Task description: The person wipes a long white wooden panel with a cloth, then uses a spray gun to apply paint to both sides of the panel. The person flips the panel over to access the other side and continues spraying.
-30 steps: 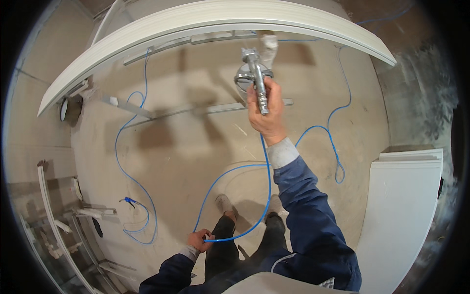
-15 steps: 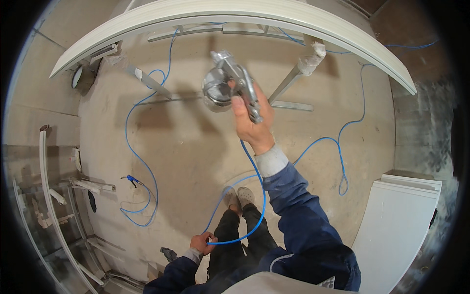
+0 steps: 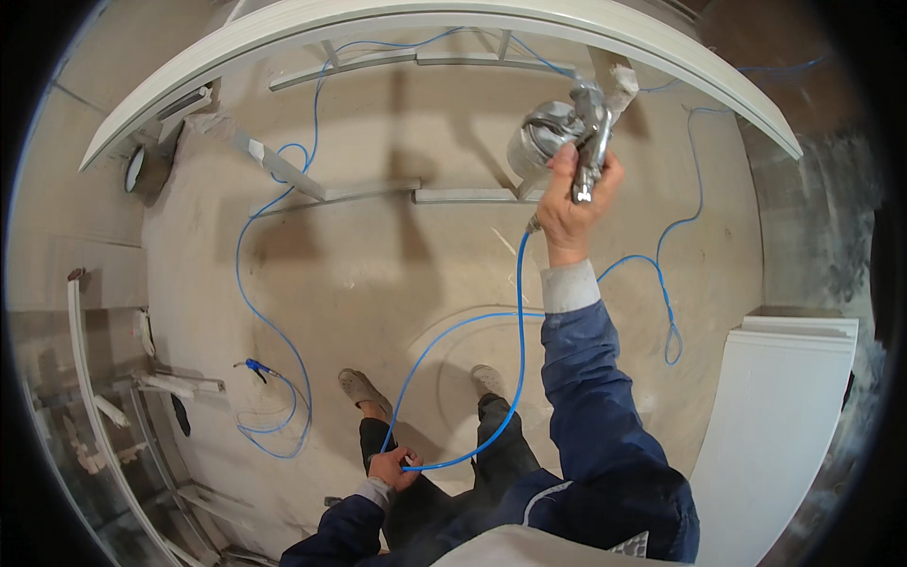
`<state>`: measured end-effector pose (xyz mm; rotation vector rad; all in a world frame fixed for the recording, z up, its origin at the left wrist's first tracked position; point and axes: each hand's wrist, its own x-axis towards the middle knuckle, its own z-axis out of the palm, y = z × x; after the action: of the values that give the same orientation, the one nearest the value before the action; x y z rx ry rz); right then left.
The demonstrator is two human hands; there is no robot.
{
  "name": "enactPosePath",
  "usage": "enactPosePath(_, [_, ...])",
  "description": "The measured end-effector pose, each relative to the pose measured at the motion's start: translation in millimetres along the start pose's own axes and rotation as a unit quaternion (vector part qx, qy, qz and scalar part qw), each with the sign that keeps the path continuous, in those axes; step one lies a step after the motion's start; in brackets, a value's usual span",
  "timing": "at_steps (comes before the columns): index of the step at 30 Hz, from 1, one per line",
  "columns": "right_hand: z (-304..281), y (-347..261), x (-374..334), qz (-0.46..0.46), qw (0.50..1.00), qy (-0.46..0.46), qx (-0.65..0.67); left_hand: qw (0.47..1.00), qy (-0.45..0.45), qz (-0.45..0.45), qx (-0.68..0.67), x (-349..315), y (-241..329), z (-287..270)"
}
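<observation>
Held out at arm's length, my right hand (image 3: 578, 210) is closed round the handle of a silver spray gun (image 3: 591, 128) with a round metal cup on its left side. The gun is near the underside of a long white panel (image 3: 435, 17) that lies across the far side on metal supports. A blue air hose (image 3: 521, 350) runs from the gun's handle down toward me and loops over the floor. Low at my legs, my left hand (image 3: 393, 469) is closed round that hose.
A blue blow gun (image 3: 255, 367) lies on the floor at the left with its hose. Metal racks (image 3: 90, 387) stand along the left wall. White boards (image 3: 770, 416) are stacked at the right. A metal stand leg (image 3: 293, 168) is under the panel; more hose trails over the floor.
My right hand has moved right and a little farther out with the spray gun. My feet have stepped apart, the left one to the left. My left hand still grips the hose.
</observation>
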<state>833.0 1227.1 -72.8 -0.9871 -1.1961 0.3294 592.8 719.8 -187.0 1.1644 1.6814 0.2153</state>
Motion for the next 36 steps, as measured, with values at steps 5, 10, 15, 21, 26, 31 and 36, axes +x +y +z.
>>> enactPosePath(5, [52.7,-6.0,-24.8,-0.063,0.998,-0.01,-0.018,1.0,0.014,0.005,0.023,4.9,-43.7,-38.3])
enactPosePath(10, [113.2,-37.8,-59.0,-0.045,0.999,-0.027,-0.001,0.999,-0.014,-0.028,0.018,-7.5,-77.4,-85.6])
enactPosePath(15, [172.9,-66.0,-91.2,-0.058,0.997,-0.047,0.017,1.0,-0.003,-0.015,-0.017,-23.2,-109.4,-113.2])
enactPosePath(21, [236.4,-102.1,-123.6,-0.075,0.994,-0.08,0.005,0.999,0.014,-0.003,-0.029,-37.2,-141.2,-137.9])
enactPosePath(26, [293.8,-129.6,-149.7,-0.093,0.991,-0.096,-0.01,0.998,0.048,-0.005,-0.03,-46.1,-166.4,-160.0])
enactPosePath(31, [352.5,-157.8,-173.2,-0.092,0.989,-0.118,0.02,0.996,0.034,-0.044,-0.07,-58.8,-191.1,-181.7])
enactPosePath(36, [404.3,-182.9,-196.9,-0.105,0.981,-0.16,0.021,0.99,0.059,-0.024,-0.127,-65.0,-207.4,-201.6])
